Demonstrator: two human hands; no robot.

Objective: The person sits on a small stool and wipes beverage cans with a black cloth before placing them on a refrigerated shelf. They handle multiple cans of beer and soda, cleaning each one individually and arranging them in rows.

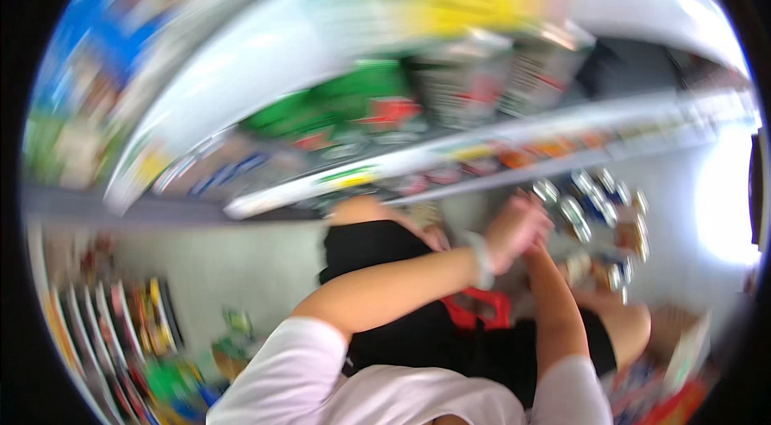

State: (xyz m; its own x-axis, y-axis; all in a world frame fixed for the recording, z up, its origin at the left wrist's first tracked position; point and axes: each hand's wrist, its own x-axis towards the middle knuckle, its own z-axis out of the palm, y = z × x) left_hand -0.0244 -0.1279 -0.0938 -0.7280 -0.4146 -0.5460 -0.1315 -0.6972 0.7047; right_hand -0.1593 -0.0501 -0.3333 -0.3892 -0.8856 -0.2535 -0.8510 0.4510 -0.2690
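My two hands meet in front of my knees, to the right of the middle. My left hand (511,234), with a pale band (483,260) at its wrist, lies over or against my right hand (536,244). Motion smears the fingers of both, and whether anything is between them does not show. Just beyond and to the right, several small cans (573,218) with silvery ends stand or lie on the floor. A red object (482,309), blurred, is between my thighs below the hands.
A white-edged shelf (305,191) crosses in front of me, with green packs (365,96) and grey-white packs (466,84) on it. Racked goods (120,321) stand at the left. An open carton (683,353) is at the lower right, beside my leg.
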